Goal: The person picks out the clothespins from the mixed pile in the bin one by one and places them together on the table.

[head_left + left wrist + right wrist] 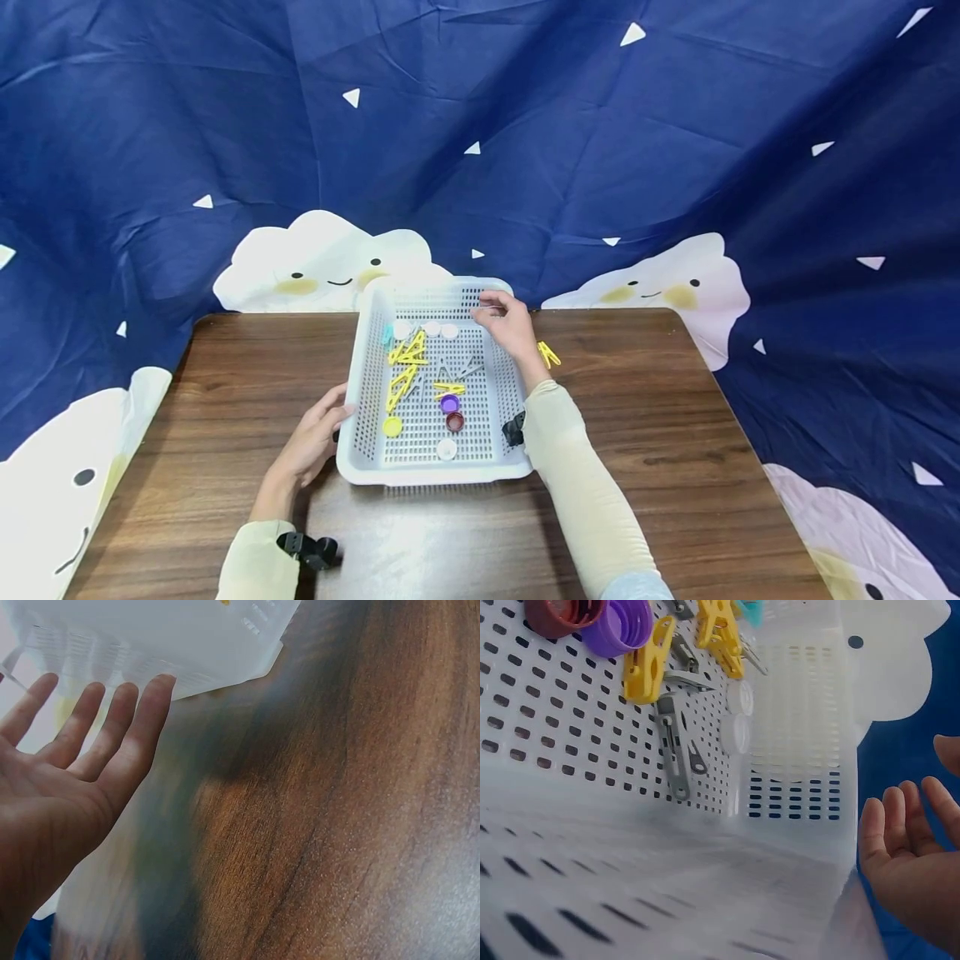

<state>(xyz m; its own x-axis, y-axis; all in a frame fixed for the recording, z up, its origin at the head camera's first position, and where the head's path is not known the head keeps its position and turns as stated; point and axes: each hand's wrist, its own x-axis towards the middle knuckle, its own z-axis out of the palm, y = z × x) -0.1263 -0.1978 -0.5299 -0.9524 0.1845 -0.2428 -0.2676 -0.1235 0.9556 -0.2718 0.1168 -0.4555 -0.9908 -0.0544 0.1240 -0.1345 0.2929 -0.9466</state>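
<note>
Basket (435, 477) on table (675, 433), holding clips (449, 389), caps (447, 449); left hand (313, 433), fingers extended, at left side; right hand (512, 325), seemingly empty, fingers parted, above far-right corner (reaching step, apparently); next likely needs lowering, pinching.

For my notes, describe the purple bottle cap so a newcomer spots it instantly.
Start with the white perforated basket in the middle of the head view. Toward its near end, the purple bottle cap lies between a yellow clothespin and a dark red cap. It is the only purple item there.
</note>
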